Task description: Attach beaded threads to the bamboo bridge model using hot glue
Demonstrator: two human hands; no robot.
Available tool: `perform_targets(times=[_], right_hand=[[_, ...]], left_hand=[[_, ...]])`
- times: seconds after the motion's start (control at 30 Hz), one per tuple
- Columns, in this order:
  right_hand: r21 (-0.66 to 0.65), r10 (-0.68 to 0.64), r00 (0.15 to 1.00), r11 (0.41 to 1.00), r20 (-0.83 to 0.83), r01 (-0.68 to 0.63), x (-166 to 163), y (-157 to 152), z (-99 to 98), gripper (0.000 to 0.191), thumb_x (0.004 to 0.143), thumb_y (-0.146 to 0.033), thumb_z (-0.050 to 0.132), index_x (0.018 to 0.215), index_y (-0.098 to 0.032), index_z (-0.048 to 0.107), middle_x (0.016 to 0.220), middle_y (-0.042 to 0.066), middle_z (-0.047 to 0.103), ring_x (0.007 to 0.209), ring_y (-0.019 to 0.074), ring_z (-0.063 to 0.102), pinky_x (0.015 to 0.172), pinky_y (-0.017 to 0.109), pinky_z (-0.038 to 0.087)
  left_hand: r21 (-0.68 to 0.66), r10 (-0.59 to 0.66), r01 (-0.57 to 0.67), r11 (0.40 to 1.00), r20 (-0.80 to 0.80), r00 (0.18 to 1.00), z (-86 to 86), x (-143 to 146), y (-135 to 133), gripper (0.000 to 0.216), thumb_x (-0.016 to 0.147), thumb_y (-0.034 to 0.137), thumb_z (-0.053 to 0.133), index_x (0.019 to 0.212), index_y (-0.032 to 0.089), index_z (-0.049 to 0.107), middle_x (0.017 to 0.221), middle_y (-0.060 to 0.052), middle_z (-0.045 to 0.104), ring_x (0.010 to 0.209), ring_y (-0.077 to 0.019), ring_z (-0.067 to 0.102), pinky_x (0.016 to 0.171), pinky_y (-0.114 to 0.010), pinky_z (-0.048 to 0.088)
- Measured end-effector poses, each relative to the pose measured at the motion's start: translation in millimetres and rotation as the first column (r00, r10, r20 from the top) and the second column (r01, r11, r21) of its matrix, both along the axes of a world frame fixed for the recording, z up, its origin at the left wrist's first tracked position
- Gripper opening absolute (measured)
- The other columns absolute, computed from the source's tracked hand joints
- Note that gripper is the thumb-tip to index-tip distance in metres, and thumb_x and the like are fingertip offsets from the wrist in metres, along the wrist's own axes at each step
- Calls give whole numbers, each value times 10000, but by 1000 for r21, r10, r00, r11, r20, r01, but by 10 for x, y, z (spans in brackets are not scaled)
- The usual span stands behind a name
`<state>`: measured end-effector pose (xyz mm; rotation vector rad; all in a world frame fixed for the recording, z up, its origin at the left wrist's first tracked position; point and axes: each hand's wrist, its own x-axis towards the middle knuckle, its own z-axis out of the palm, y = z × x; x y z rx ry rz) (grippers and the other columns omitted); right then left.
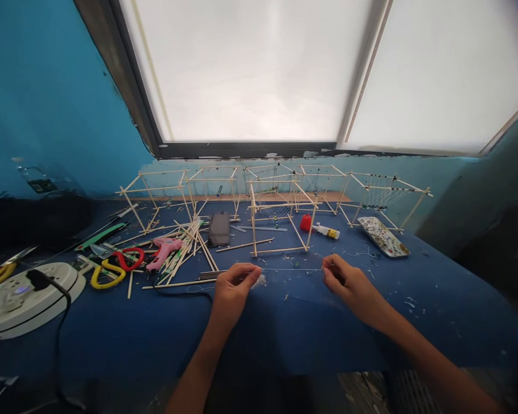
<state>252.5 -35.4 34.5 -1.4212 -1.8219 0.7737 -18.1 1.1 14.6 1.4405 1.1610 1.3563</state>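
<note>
The left hand (233,288) and the right hand (349,284) each pinch the thread (291,269), which runs straight across the gap between them.

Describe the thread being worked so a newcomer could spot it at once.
On the blue table, find the nearest stick frame, then look just on the wearer's side of it. There a thin, pale thread runs between the fingertips of the left hand and the right hand. Unlike the loose, curling strands scattered nearby, it is stretched straight.
</note>
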Motion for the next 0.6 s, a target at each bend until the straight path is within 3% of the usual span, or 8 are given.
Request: perform_targets(times=[0.2, 0.33, 0.4, 0.47, 0.53, 0.6], right_hand=[[-25, -43, 999, 999, -13, 43, 77, 7, -2, 207, 1038, -405, 377, 930, -240, 440, 715, -55, 417, 627, 137, 352, 580, 286, 299], [-36, 1, 998, 999, -60, -3, 74, 5, 19, 207, 1038, -410, 384, 933, -242, 444, 712, -54, 417, 632, 139, 364, 582, 283, 307], [-36, 44, 996, 998, -78, -47, 29, 2, 61, 206, 1039, -404, 383, 931, -241, 449, 696, -57, 414, 619, 137, 353, 569, 278, 304], [-30, 80, 992, 996, -92, -83, -43, -2, 132, 197, 1038, -395, 391, 933, -240, 455, 683, -63, 403, 600, 131, 338, 552, 269, 298], [-8, 112, 989, 994, -92, -113, -125, -3, 233, 187, 1036, -385, 402, 941, -238, 467, 674, -66, 397, 585, 125, 334, 539, 262, 297], [50, 132, 988, 991, -83, -128, -189, 2, 357, 184, 1034, -378, 409, 941, -235, 477, 679, -61, 414, 584, 121, 355, 540, 258, 310]], left_hand=[[7, 169, -169, 986, -98, 981, 79, -335, 83, 300, 788, 475, 729, 818, 178, 710, 705, -14, 653, 669, -164, 595, 617, -254, 461], [75, 209, -197, 977, -194, 958, 124, -352, 10, 282, 859, 464, 644, 806, 186, 654, 721, -16, 639, 671, -173, 588, 629, -269, 464], [107, 154, -129, 986, -265, 952, 139, -224, -87, 248, 917, 430, 589, 868, 200, 666, 819, -31, 676, 758, -190, 624, 699, -288, 486], [140, 32, 18, 990, -347, 937, 142, -27, -186, 223, 968, 386, 533, 1002, 228, 686, 980, -43, 709, 901, -207, 650, 817, -316, 501], [191, -75, 176, 966, -446, 892, 128, 186, -254, 259, 968, 347, 559, 1200, 278, 650, 1207, -47, 688, 1111, -228, 620, 959, -357, 472], [227, -145, 313, 922, -549, 823, 98, 353, -277, 281, 953, 302, 591, 1229, 302, 644, 1274, -39, 677, 1200, -243, 586, 1040, -395, 419]])
